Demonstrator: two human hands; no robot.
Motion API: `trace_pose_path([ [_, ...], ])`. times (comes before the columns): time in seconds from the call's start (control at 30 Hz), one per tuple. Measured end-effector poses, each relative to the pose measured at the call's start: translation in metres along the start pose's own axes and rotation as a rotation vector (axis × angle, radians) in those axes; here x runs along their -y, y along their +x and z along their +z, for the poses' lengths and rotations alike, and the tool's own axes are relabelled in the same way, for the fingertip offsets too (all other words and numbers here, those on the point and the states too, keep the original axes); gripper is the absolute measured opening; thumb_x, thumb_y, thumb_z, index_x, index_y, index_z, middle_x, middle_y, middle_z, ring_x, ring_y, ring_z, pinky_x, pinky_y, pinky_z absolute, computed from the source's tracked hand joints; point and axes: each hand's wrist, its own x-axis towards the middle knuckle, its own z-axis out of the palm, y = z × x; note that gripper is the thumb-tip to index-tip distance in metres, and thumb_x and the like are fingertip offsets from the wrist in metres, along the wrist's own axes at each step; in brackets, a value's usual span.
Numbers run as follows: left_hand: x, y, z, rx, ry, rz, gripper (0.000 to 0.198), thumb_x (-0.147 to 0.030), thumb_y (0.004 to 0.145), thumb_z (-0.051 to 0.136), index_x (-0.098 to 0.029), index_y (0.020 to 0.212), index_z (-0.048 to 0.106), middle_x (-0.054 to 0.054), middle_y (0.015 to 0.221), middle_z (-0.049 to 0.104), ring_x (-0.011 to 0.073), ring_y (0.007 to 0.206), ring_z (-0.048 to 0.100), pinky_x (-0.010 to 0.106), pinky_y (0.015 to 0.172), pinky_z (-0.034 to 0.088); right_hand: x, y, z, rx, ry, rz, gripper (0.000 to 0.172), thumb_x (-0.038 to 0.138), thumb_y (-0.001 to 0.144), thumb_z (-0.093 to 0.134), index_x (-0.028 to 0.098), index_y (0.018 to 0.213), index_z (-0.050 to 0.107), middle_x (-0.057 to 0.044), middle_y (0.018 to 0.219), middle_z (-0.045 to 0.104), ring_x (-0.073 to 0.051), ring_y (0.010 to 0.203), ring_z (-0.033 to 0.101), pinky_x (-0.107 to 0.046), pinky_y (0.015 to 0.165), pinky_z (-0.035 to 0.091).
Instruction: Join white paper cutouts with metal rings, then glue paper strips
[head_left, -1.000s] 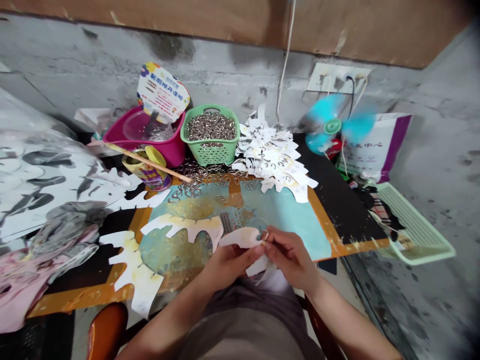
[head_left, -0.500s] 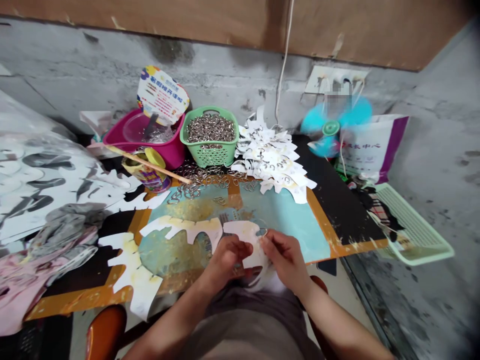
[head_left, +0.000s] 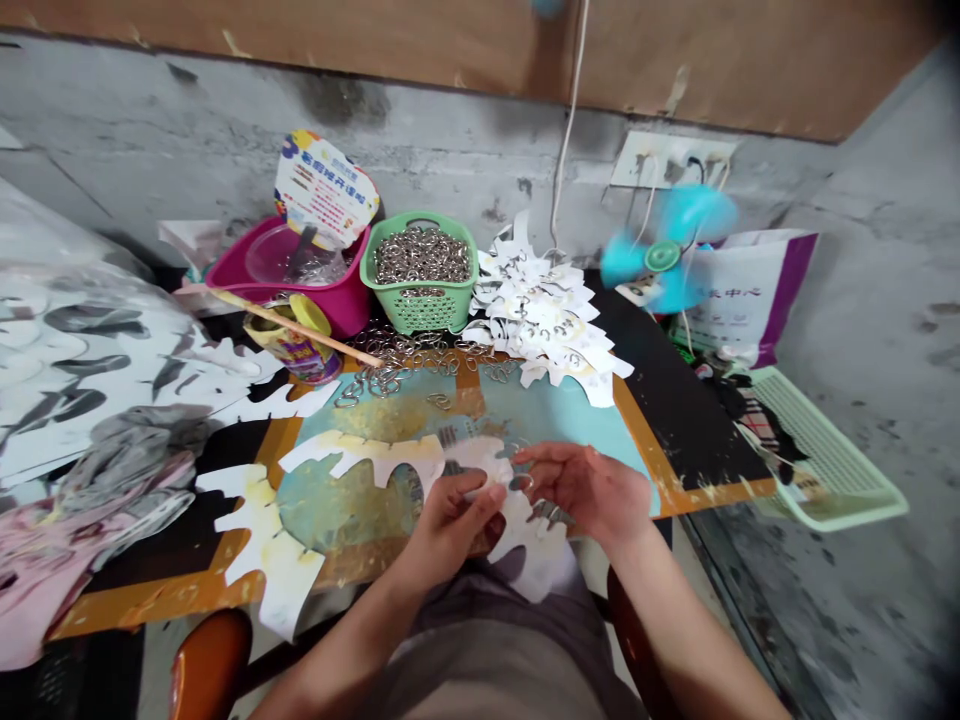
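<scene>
My left hand point(head_left: 459, 520) is closed, pinching a white cut-out piece point(head_left: 529, 555) with notched edges between thumb and fingers. The piece hangs over the table's front edge, above my lap. A metal ring point(head_left: 523, 482) sits at the piece's upper edge, between my two hands. Beside it my right hand point(head_left: 589, 492) is open, fingers apart and slightly curled; I see nothing gripped in it. Two more white cut-outs lie to the left, one flat on the table point(head_left: 386, 460) and one point(head_left: 270, 545) overhanging the front edge. Both carry yellowish glue-like smears.
Loose metal rings point(head_left: 390, 365) lie before a green basket point(head_left: 420, 315) full of rings. Behind and around are a pink basket point(head_left: 345, 300), a can with a stick across it point(head_left: 300, 355), stacked finished-looking cut-outs point(head_left: 540, 310), a spinning fan point(head_left: 664, 257) and a pale green basket point(head_left: 847, 450).
My right hand has let go of the piece and opened, moving slightly right. The piece in my left hand has turned, its notched part now swinging down toward my lap.
</scene>
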Motion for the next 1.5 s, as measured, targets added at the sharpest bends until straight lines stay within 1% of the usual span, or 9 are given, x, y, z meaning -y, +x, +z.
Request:
trace_pose_path([
  [0.27, 0.001, -0.004, 0.002, -0.022, 0.169, 0.077, 0.051, -0.060, 0.086, 0.061, -0.021, 0.063, 0.037, -0.005, 0.051, 0.041, 0.0048, 0.042, 0.030, 0.018, 0.040, 0.024, 0.000, -0.005, 0.025, -0.220, -0.379, -0.143, 0.023, 0.038, 0.081, 0.073, 0.017, 0.075, 0.067, 0.001, 0.065, 0.057, -0.011, 0.058, 0.048, -0.023, 0.055, 0.038],
  [0.53, -0.004, -0.006, 0.002, -0.106, 0.731, 0.457, 0.032, -0.027, 0.091, 0.060, -0.018, 0.059, 0.056, 0.000, 0.058, 0.049, 0.0118, 0.056, 0.041, 0.025, 0.059, 0.033, -0.022, 0.014, 0.035, -0.482, 0.077, -0.099, 0.018, 0.019, 0.065, 0.068, 0.018, 0.056, 0.053, 0.006, 0.053, 0.044, -0.009, 0.050, 0.036, -0.022, 0.048, 0.029],
  [0.7, -0.001, -0.011, 0.000, 0.016, 0.542, 0.302, 0.036, -0.037, 0.091, 0.061, -0.017, 0.063, 0.053, 0.001, 0.062, 0.052, 0.0109, 0.057, 0.044, 0.023, 0.055, 0.033, -0.010, 0.026, 0.006, -0.593, 0.147, -0.170, 0.026, 0.028, 0.068, 0.069, 0.020, 0.058, 0.046, 0.006, 0.059, 0.041, -0.010, 0.055, 0.037, -0.022, 0.050, 0.032],
  [0.9, 0.017, -0.001, -0.004, -0.102, 0.044, -0.020, 0.054, -0.060, 0.080, 0.068, -0.021, 0.065, 0.034, -0.009, 0.049, 0.037, 0.0040, 0.042, 0.030, 0.015, 0.039, 0.022, -0.002, 0.011, -0.022, -0.524, 0.030, -0.250, 0.041, 0.038, 0.080, 0.068, 0.021, 0.055, 0.040, 0.006, 0.056, 0.032, -0.010, 0.051, 0.032, -0.023, 0.047, 0.029],
  [1.0, 0.021, 0.004, -0.008, -0.110, -0.008, -0.049, 0.052, -0.057, 0.079, 0.072, -0.020, 0.066, 0.037, -0.008, 0.050, 0.042, 0.0039, 0.042, 0.036, 0.013, 0.038, 0.025, -0.005, -0.014, -0.049, -0.590, -0.267, -0.371, 0.049, 0.044, 0.087, 0.064, 0.019, 0.049, 0.046, 0.004, 0.051, 0.038, -0.010, 0.051, 0.036, -0.025, 0.051, 0.034],
  [1.1, 0.024, 0.007, -0.009, -0.117, -0.080, -0.076, 0.048, -0.055, 0.079, 0.072, -0.019, 0.067, 0.042, -0.007, 0.050, 0.047, 0.0035, 0.040, 0.036, 0.013, 0.037, 0.029, -0.009, -0.050, -0.085, -0.783, -0.648, -0.381, 0.028, 0.042, 0.083, 0.072, 0.018, 0.068, 0.073, 0.000, 0.060, 0.059, -0.014, 0.061, 0.052, -0.028, 0.062, 0.044],
  [1.27, 0.026, 0.010, -0.005, -0.131, -0.148, -0.126, 0.045, -0.052, 0.077, 0.075, -0.018, 0.068, 0.047, -0.007, 0.051, 0.050, 0.0043, 0.040, 0.038, 0.014, 0.037, 0.034, -0.012, -0.108, -0.130, -1.041, -0.683, -0.350, 0.045, 0.042, 0.071, 0.082, 0.021, 0.111, 0.076, -0.008, 0.098, 0.076, -0.021, 0.080, 0.067, -0.037, 0.077, 0.054],
  [1.37, 0.024, 0.012, -0.001, -0.167, -0.195, -0.135, 0.045, -0.051, 0.074, 0.077, -0.018, 0.067, 0.048, -0.008, 0.049, 0.049, 0.0039, 0.039, 0.038, 0.014, 0.038, 0.034, -0.010, -0.129, -0.144, -1.169, -0.767, -0.335, 0.041, 0.046, 0.073, 0.079, 0.019, 0.102, 0.077, -0.008, 0.093, 0.076, -0.016, 0.064, 0.062, -0.033, 0.070, 0.052],
  [1.5, 0.019, 0.014, 0.002, -0.236, -0.178, -0.146, 0.047, -0.054, 0.069, 0.079, -0.019, 0.068, 0.048, -0.008, 0.050, 0.049, 0.0051, 0.041, 0.042, 0.015, 0.040, 0.034, -0.013, -0.142, -0.162, -1.115, -0.844, -0.301, 0.040, 0.057, 0.081, 0.069, 0.017, 0.082, 0.068, -0.001, 0.068, 0.064, -0.012, 0.053, 0.052, -0.025, 0.056, 0.045],
])
